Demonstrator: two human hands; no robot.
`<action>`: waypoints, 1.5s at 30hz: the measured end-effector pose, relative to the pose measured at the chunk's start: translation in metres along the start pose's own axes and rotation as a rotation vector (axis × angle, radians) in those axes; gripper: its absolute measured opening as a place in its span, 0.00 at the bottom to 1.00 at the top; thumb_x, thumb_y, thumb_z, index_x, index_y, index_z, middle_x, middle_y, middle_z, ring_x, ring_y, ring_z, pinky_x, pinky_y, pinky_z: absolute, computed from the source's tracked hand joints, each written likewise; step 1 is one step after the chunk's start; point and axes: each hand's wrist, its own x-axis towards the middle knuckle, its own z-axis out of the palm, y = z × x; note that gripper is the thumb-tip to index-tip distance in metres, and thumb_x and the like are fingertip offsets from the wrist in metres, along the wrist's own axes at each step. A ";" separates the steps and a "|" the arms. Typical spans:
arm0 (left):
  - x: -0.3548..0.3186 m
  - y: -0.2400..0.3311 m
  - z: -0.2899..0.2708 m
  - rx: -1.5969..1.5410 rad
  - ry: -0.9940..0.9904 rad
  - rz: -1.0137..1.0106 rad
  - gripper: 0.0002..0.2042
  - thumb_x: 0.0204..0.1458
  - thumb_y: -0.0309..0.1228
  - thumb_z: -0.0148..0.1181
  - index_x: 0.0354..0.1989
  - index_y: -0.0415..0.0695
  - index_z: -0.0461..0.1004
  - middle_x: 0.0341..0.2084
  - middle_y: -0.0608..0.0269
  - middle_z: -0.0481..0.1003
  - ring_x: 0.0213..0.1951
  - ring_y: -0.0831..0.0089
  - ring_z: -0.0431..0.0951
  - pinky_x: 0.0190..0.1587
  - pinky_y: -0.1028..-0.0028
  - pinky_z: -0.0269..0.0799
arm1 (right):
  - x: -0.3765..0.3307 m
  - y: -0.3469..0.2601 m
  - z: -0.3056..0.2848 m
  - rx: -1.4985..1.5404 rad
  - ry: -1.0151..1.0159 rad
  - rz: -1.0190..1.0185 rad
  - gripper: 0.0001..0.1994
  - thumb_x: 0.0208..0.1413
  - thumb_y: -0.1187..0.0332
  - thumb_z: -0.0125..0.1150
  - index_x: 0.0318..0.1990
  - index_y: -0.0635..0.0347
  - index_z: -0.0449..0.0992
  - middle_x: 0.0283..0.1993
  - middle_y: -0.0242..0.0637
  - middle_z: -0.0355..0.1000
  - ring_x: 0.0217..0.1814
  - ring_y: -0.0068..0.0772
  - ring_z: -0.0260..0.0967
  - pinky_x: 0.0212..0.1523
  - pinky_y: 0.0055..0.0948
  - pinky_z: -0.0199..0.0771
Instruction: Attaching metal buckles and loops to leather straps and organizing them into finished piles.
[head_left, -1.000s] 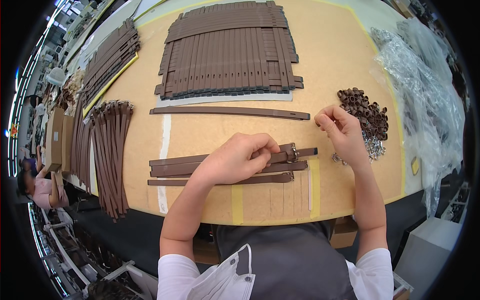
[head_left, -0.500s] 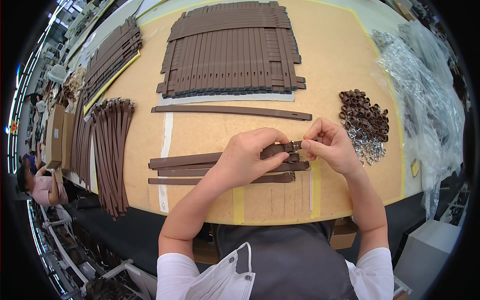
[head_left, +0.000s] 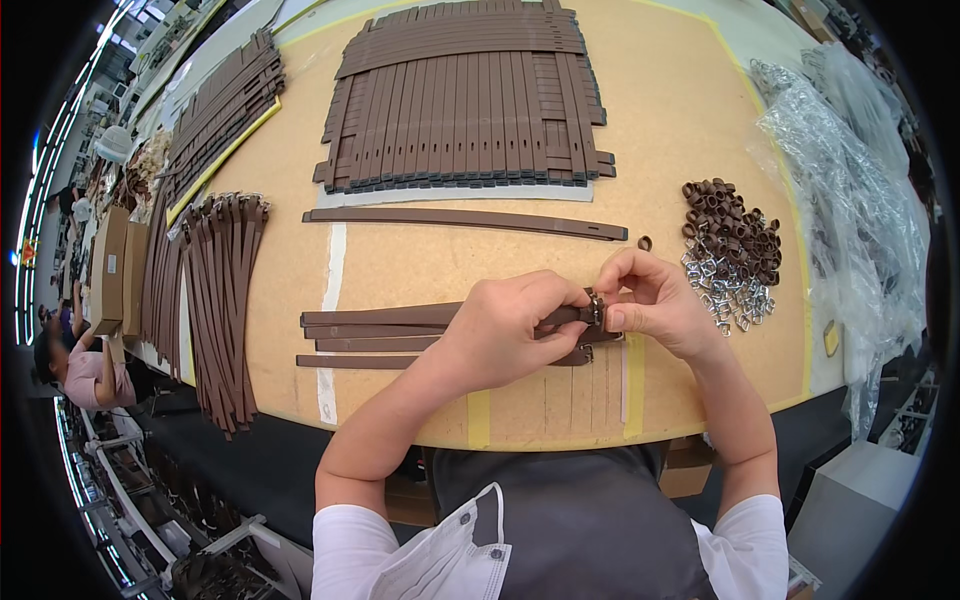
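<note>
Toward the near edge of the bench (head_left: 400, 432), the left hand (head_left: 510, 325) pinches a brown strap (head_left: 558, 318), the right hand (head_left: 660, 305) its buckle end; a firm left grip should steady the buckle (head_left: 597, 308).

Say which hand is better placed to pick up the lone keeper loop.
Likely the right hand: though busy at the metal buckle, it is nearer the keeper loop; the left hand grips the brown strap.

Brown straps (head_left: 385, 319), centre: smooth, leather-like, low sheen. Buckle (head_left: 597, 309) there: shiny metal. Loose fittings (head_left: 722, 304), right of centre: glossy bare metal. Plastic film (head_left: 830, 170), upper right: clear, crinkled, glossy. Surface (head_left: 420, 265): smooth, matt. Apron (head_left: 590, 520), bottom: matt cloth.
</note>
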 end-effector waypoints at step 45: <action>-0.002 0.000 0.001 0.008 -0.093 -0.003 0.11 0.45 0.23 0.70 0.36 0.39 0.76 0.26 0.59 0.78 0.26 0.72 0.80 0.27 0.74 0.76 | -0.006 -0.015 0.015 0.045 -0.050 0.373 0.07 0.58 0.67 0.66 0.35 0.61 0.77 0.29 0.25 0.74 0.28 0.12 0.68 0.28 0.18 0.68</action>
